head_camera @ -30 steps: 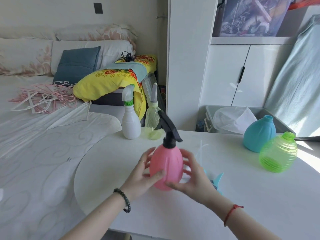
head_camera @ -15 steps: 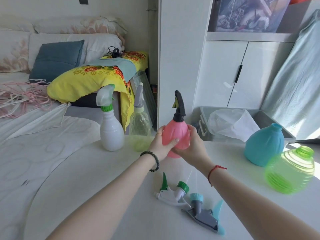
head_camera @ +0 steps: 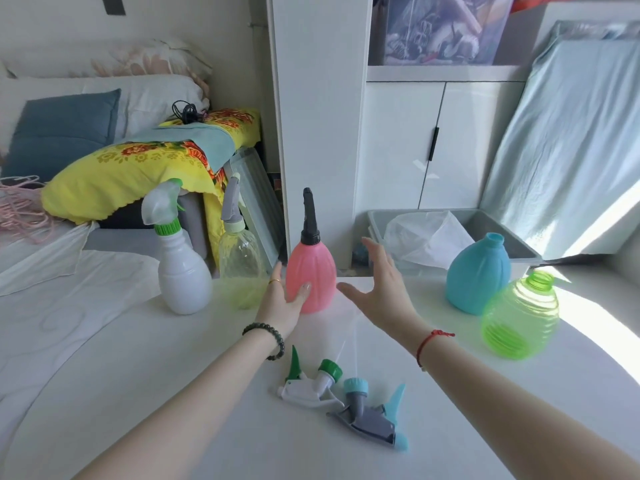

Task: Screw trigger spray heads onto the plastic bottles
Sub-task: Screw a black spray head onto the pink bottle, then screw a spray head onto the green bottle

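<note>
The left hand [head_camera: 282, 299] covered the near left side of the pink bottle [head_camera: 311, 271], and its fingers behind the bottle were hidden. Both forearms ran off the bottom edge. The storage box [head_camera: 440, 27] on the far shelf was cut by the top edge, its contents too jumbled to tell. The green bottle [head_camera: 519, 315] looked blurred.

No readable text, label, brand, number or sign is showing anywhere: the pink bottle [head_camera: 311, 275], the white bottle [head_camera: 183, 275], the blue bottle [head_camera: 478, 275] and the green bottle [head_camera: 519, 317] are all standing unmarked, and the contents of the clear storage box [head_camera: 440, 29] on the shelf are appearing too blurred to read
</note>
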### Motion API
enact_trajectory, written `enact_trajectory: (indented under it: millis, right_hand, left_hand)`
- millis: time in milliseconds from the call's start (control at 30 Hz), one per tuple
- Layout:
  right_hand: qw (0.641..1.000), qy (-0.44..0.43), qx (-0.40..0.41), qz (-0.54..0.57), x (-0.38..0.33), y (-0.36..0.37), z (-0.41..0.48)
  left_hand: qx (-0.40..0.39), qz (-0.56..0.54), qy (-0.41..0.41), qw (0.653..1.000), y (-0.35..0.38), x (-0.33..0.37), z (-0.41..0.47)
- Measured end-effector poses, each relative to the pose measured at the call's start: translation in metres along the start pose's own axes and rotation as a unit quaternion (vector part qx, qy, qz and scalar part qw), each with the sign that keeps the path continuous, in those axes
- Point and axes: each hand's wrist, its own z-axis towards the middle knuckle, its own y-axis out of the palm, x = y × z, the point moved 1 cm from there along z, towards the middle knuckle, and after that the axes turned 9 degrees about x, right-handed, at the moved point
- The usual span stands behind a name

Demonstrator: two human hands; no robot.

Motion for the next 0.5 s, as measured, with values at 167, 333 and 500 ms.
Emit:
enact_trajectory:
  millis: [167, 333, 500]
  right_hand:
    - [0.985, -0.047, 0.157, -0.05, 0.024, -0.086, -0.014]
    - [0.948, -0.003, 0.298, -0.107, 0.058, -0.147, -0.026]
    - [0.955, 0.205, 0.195, -0.092, 0.106, -0.154, -0.04]
  left_hand:
    - [0.016, -0.038, 0.057, 0.998, 0.012, 0.02, -0.039]
    - [-0.049, -0.024, 0.073, 0.996, 0.046, 0.04, -0.07]
    - [-0.12, -0.012, 0.073, 0.99, 0.065, 0.045, -0.093]
